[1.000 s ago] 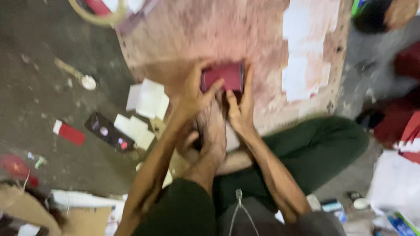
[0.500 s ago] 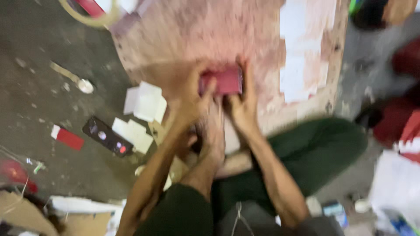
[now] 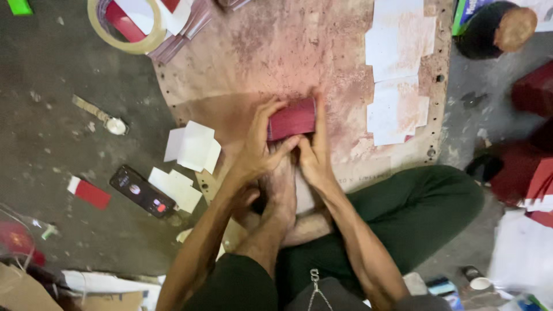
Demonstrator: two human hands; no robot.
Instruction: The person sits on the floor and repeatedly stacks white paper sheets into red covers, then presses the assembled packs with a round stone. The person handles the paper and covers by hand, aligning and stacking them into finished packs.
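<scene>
A stack of dark red cards (image 3: pixel 292 119) stands on edge on a worn pinkish board (image 3: pixel 299 52) in front of me. My left hand (image 3: pixel 259 147) grips its left end, fingers curled over the top. Against its right end presses my right hand (image 3: pixel 314 150), fingers straight up along the side. My bare foot (image 3: pixel 280 190) rests just below the stack, between my wrists. I sit on the floor in dark green trousers (image 3: pixel 415 213).
White paper sheets (image 3: pixel 397 69) lie on the board's right side. On the grey floor to the left are white card pieces (image 3: pixel 193 147), a black phone (image 3: pixel 142 191), a wristwatch (image 3: pixel 103 117), a red card (image 3: pixel 89 193) and a tape roll (image 3: pixel 124 29). Red stacks (image 3: pixel 536 173) sit at right.
Both hands stay clamped on the red stack; it has tilted from showing its broad face to standing more on edge, and the view has steadied and sharpened.
</scene>
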